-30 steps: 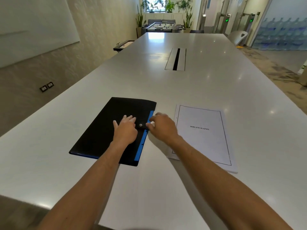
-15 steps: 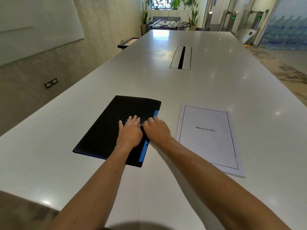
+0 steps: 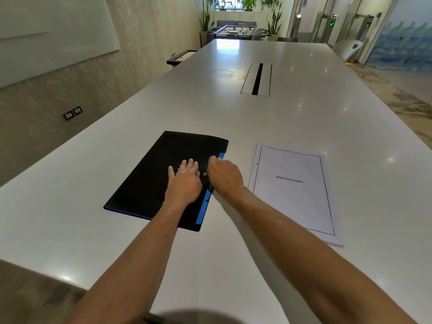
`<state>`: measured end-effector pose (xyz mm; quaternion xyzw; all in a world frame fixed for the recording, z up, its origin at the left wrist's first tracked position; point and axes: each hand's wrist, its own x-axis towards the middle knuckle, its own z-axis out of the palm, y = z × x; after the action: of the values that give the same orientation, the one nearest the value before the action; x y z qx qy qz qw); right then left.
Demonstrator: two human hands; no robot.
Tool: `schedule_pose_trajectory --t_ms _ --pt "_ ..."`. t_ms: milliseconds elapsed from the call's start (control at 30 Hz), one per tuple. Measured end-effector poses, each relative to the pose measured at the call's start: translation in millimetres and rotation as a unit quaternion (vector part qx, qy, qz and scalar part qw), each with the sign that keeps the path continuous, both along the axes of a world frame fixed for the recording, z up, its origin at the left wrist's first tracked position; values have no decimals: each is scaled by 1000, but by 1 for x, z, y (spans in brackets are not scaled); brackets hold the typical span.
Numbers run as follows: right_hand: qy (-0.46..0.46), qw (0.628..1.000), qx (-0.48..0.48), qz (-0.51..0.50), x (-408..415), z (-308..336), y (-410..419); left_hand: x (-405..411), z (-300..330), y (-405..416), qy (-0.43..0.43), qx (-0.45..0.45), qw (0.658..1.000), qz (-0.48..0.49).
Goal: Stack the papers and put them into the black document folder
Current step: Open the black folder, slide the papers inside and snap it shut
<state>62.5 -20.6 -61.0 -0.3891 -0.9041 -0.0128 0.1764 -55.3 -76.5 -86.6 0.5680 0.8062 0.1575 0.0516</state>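
Note:
The black document folder (image 3: 149,178) with a blue edge lies flat on the white table (image 3: 233,118), left of centre. My left hand (image 3: 185,183) rests flat on the folder, fingers spread. My right hand (image 3: 224,176) curls over the folder's right edge beside the small snap button (image 3: 205,174), its fingertips on the flap. A neat stack of papers (image 3: 294,195), top sheet printed "BIBLIOGRAPHY", lies on the table to the right of the folder, apart from both hands.
A cable slot (image 3: 257,79) is set into the table's middle, farther away. The table's left edge runs near the folder. A wall with sockets lies to the left; a foosball table and plants stand at the far end.
My right hand slid from the folder's right edge onto the flap by the snap button. My left hand stays pressed flat on the folder. The head camera shifted slightly.

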Motion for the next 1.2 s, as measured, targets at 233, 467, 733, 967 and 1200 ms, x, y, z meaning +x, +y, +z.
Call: schedule_pose_trajectory --t_ms 233,467,733,967,1200 --pt "256 941 -190 -112 6 0 -4 2 -2 1 34 -27 999 -8" --pt "411 840 -311 -169 17 8 2 8 23 6 -76 -40 996 -36" --pt "511 751 -385 -166 33 14 5 34 91 17 -49 -28 995 -85" --pt "588 662 -440 -148 44 26 10 40 152 27 119 -37 992 14" --pt "593 675 -419 -129 43 38 12 38 138 28 174 -83 980 51"
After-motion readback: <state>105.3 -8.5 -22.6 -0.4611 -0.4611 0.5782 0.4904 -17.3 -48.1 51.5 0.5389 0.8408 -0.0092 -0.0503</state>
